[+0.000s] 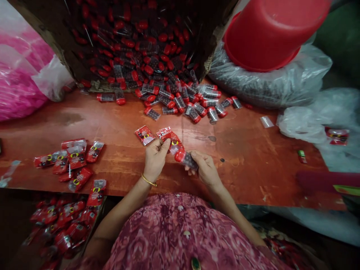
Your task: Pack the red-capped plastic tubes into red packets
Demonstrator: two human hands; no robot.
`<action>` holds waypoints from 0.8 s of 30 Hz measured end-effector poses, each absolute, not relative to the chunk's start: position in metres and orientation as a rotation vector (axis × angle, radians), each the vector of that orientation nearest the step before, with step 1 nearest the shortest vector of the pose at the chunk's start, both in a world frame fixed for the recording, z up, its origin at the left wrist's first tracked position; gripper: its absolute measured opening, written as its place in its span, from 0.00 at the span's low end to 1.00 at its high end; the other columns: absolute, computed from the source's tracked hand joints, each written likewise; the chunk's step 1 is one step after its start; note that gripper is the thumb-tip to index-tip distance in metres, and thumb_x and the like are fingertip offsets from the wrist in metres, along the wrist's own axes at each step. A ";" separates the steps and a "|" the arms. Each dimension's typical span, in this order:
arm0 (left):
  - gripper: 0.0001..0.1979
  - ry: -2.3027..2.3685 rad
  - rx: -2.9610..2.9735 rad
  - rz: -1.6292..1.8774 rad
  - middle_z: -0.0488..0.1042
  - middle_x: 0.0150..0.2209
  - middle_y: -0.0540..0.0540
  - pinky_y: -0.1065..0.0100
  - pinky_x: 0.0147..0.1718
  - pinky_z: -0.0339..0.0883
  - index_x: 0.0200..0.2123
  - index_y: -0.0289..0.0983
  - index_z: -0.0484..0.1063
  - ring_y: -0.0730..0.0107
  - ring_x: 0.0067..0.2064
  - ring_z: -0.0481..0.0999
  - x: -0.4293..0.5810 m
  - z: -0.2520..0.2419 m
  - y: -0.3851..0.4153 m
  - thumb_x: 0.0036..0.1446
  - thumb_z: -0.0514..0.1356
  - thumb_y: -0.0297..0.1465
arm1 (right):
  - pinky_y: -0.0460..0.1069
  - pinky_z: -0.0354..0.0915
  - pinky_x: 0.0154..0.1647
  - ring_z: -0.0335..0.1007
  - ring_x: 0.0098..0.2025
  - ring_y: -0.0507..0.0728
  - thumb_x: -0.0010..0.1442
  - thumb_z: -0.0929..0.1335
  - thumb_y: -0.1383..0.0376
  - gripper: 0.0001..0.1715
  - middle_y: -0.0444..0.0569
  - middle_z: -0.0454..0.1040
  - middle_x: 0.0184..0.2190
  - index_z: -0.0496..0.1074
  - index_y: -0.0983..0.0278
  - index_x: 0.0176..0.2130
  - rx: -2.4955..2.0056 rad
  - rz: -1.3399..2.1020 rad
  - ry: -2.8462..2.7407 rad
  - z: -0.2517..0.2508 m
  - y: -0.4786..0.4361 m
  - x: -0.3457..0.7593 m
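Observation:
My left hand (155, 159) pinches a red printed plastic sleeve (176, 141) between thumb and fingers. In my right hand (206, 167) is a small clear tube with a red cap (187, 159), filled with dark beads. The tube's capped end points left and touches or nearly touches the lower edge of the sleeve; I cannot tell whether it is inside. Another flat red sleeve (144, 135) lies on the table just beyond my left hand. My right fingers partly hide the tube's far end.
A tipped carton (53, 33) spills many red-capped tubes (194, 112) onto the wooden table (247, 165). Wrapped tubes (75, 157) lie at left, above a box of more (67, 232). A red bucket (272, 33) rests on a filled plastic bag (267, 86). Pink-filled bags (22, 75) stand far left.

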State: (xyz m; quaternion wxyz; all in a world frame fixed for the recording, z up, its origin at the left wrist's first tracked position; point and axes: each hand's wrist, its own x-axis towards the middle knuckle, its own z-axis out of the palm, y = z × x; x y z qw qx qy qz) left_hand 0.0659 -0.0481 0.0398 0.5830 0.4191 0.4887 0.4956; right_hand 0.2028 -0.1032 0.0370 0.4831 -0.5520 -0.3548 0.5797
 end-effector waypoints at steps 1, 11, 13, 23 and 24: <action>0.18 1.125 0.946 1.157 0.68 0.20 0.52 0.74 0.26 0.60 0.21 0.35 0.69 0.77 0.24 0.64 0.066 0.040 -0.049 0.46 0.63 0.45 | 0.42 0.56 0.13 0.57 0.12 0.46 0.54 0.65 0.50 0.21 0.41 0.70 0.15 0.72 0.65 0.31 -1.347 1.388 -0.877 0.036 -0.103 0.203; 0.17 0.966 0.719 1.159 0.76 0.30 0.49 0.74 0.34 0.67 0.31 0.35 0.72 0.75 0.31 0.74 0.077 0.037 -0.054 0.37 0.70 0.35 | 0.43 0.56 0.15 0.57 0.14 0.47 0.58 0.61 0.50 0.22 0.41 0.69 0.17 0.70 0.65 0.30 -1.385 1.311 -0.976 0.036 -0.102 0.197; 0.17 0.966 0.636 1.146 0.76 0.29 0.50 0.74 0.33 0.67 0.30 0.35 0.71 0.76 0.30 0.73 0.078 0.038 -0.054 0.35 0.70 0.33 | 0.44 0.57 0.17 0.58 0.16 0.48 0.59 0.61 0.50 0.22 0.42 0.68 0.18 0.70 0.64 0.31 -1.437 1.185 -1.035 0.036 -0.103 0.195; 0.19 0.984 0.394 1.047 0.74 0.25 0.52 0.75 0.27 0.64 0.28 0.34 0.69 0.78 0.26 0.70 0.085 0.043 -0.061 0.32 0.71 0.33 | 0.45 0.57 0.18 0.56 0.16 0.49 0.61 0.58 0.50 0.20 0.39 0.62 0.18 0.68 0.62 0.38 -1.476 1.091 -1.067 0.027 -0.100 0.184; 0.18 0.981 0.394 1.022 0.73 0.24 0.52 0.74 0.25 0.63 0.27 0.34 0.69 0.79 0.24 0.69 0.086 0.042 -0.061 0.33 0.70 0.34 | 0.45 0.56 0.17 0.55 0.16 0.48 0.61 0.58 0.50 0.20 0.39 0.62 0.18 0.67 0.62 0.37 -1.461 1.132 -1.055 0.026 -0.100 0.182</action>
